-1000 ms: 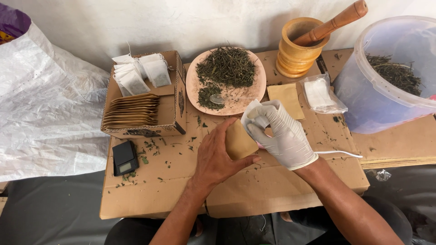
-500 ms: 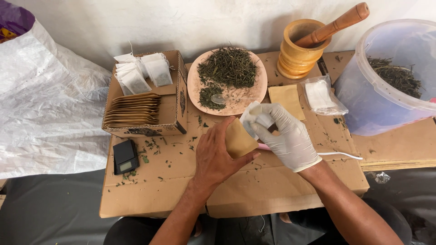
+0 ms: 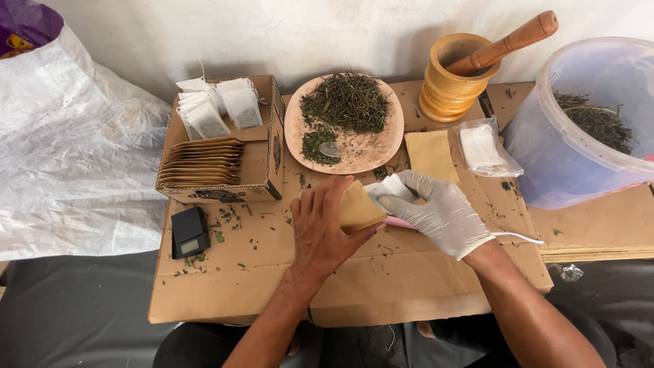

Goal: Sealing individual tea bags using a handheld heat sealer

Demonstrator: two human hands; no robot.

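Two hands meet over one small brown paper envelope at the centre of the frame.

Left hand [image 3: 325, 228], bare, curls round the brown envelope [image 3: 360, 206] and holds it just above the cardboard-covered desk [image 3: 409, 279]; the gloved right hand [image 3: 439, 215] pinches a white filter bag [image 3: 390, 187] at the envelope's mouth, with a pink tool [image 3: 402, 223] tucked under its fingers. Judging from this, the thin bag could crumple or tear if it catches the envelope's edge, and a loose left grip could let the envelope tip and spill dried herb onto the desk. Above them, close by, the plate [image 3: 378, 146] of dried leaves with a spoon [image 3: 330, 150] risks a knock from a wide knuckle.
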